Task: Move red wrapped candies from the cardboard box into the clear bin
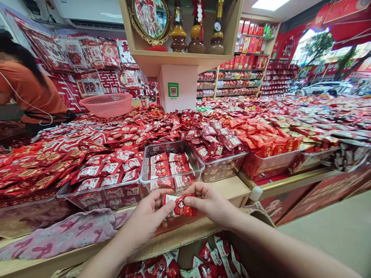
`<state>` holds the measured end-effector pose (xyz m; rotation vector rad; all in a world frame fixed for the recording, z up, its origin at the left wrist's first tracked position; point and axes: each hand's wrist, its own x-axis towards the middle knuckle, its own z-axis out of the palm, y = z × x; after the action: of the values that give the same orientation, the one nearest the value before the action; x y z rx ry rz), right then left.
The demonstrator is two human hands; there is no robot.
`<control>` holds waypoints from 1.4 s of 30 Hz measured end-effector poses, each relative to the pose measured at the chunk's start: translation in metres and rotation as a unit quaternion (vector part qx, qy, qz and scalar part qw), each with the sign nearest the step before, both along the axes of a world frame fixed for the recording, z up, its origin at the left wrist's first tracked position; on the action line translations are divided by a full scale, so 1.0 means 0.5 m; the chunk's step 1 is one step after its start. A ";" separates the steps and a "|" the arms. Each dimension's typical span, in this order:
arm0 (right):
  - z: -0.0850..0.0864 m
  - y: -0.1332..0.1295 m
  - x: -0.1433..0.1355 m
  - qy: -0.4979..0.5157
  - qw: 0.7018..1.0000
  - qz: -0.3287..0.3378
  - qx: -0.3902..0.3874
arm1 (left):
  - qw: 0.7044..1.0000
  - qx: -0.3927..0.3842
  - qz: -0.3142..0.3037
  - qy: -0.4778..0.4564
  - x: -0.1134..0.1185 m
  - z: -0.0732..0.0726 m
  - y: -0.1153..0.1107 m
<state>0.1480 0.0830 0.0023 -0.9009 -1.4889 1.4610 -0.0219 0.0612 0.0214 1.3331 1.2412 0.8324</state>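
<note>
Between my two hands is a small red and white candy packet (180,206) with a cartoon figure printed on it. My left hand (158,206) grips its left end with thumb and fingers. The right end is pinched by my right hand (204,200). Just beyond my hands stands a clear plastic bin (199,166), holding similar packets (160,168) laid in two columns. Below my forearms, an open cardboard box (162,243) contains loose red and white packets (207,251).
Neighbouring bins hold heaped red packets (111,166) and dark red packets (222,139). A pink cloth (66,233) lies along the front ledge. Behind the heaps sit a pink basket (107,105) and a pillar (178,90) under a shelf. At the far left is a person in orange (34,85).
</note>
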 end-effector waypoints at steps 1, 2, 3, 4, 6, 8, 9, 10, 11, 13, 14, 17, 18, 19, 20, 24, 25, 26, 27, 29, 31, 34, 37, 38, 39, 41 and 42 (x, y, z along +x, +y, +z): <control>0.010 0.011 0.007 -0.025 0.999 -0.019 0.040 | 0.999 -0.018 -0.015 0.025 0.001 -0.003 -0.001; 0.024 0.026 0.014 -0.048 0.994 -0.046 0.088 | 0.998 -0.029 -0.033 0.049 0.002 -0.005 -0.003; 0.040 0.045 0.021 -0.072 0.984 -0.081 0.139 | 0.995 -0.032 -0.053 0.073 0.003 -0.008 -0.005; 0.059 0.068 0.027 -0.102 0.970 -0.118 0.189 | 0.992 -0.027 -0.073 0.097 0.004 -0.011 -0.007; 0.092 0.118 0.034 -0.196 0.928 -0.172 0.265 | 0.984 0.000 -0.111 0.142 0.006 -0.016 -0.012; 0.115 0.164 0.029 -0.324 0.879 -0.176 0.301 | 0.973 0.034 -0.137 0.182 0.006 -0.021 -0.016; 0.121 0.182 0.023 -0.387 0.856 -0.156 0.306 | 0.969 0.047 -0.144 0.196 0.005 -0.023 -0.017; 0.124 0.196 0.015 -0.442 0.834 -0.128 0.304 | 0.965 0.056 -0.148 0.207 0.004 -0.025 -0.018; 0.125 0.206 0.005 -0.487 0.815 -0.098 0.297 | 0.964 0.063 -0.149 0.213 0.003 -0.026 -0.018; 0.126 0.213 -0.016 -0.558 0.784 -0.043 0.269 | 0.963 0.070 -0.149 0.214 0.001 -0.027 -0.018; 0.126 0.213 -0.027 -0.584 0.772 -0.022 0.250 | 0.963 0.072 -0.149 0.215 0.001 -0.026 -0.018; 0.131 0.203 -0.052 -0.632 0.750 0.030 0.195 | 0.958 0.075 -0.157 0.229 0.002 -0.017 -0.020; 0.133 0.199 -0.058 -0.637 0.747 0.047 0.184 | 0.956 0.076 -0.159 0.235 0.003 -0.013 -0.021; 0.136 0.196 -0.063 -0.639 0.747 0.062 0.175 | 0.954 0.077 -0.161 0.240 0.004 -0.010 -0.022; 0.137 0.193 -0.067 -0.640 0.746 0.076 0.169 | 0.953 0.077 -0.162 0.244 0.005 -0.007 -0.023; 0.139 0.187 -0.075 -0.662 0.718 0.105 0.188 | 0.951 0.070 -0.166 0.251 0.006 -0.006 -0.023; 0.138 0.188 -0.076 -0.672 0.703 0.110 0.206 | 0.951 0.071 -0.167 0.250 0.006 -0.007 -0.022; 0.136 0.190 -0.077 -0.683 0.686 0.114 0.222 | 0.951 0.075 -0.168 0.249 0.006 -0.009 -0.021; 0.134 0.193 -0.078 -0.694 0.670 0.118 0.235 | 0.951 0.078 -0.168 0.246 0.006 -0.010 -0.021; 0.130 0.202 -0.080 -0.711 0.647 0.121 0.249 | 0.952 0.085 -0.165 0.245 0.006 -0.012 -0.019; 0.127 0.210 -0.082 -0.713 0.641 0.118 0.259 | 0.950 0.085 -0.166 0.249 0.006 -0.012 -0.020; 0.128 0.214 -0.087 -0.668 0.683 0.118 0.270 | 0.947 0.082 -0.171 0.258 0.007 -0.011 -0.022; 0.130 0.208 -0.100 -0.637 0.714 0.150 0.250 | 0.946 0.079 -0.174 0.260 0.006 -0.011 -0.025; 0.130 0.207 -0.106 -0.637 0.713 0.167 0.240 | 0.946 0.078 -0.174 0.261 0.006 -0.011 -0.025; 0.130 0.207 -0.112 -0.640 0.709 0.182 0.231 | 0.946 0.076 -0.174 0.263 0.006 -0.012 -0.024; 0.125 0.214 -0.123 -0.643 0.704 0.198 0.225 | 0.945 0.075 -0.173 0.266 0.006 -0.011 -0.023; 0.122 0.221 -0.128 -0.639 0.707 0.204 0.225 | 0.945 0.075 -0.173 0.268 0.006 -0.011 -0.022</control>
<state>0.0842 0.1936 0.0631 -1.3989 -3.0455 0.4583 -0.0189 0.0501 0.0161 1.9189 1.3091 0.3202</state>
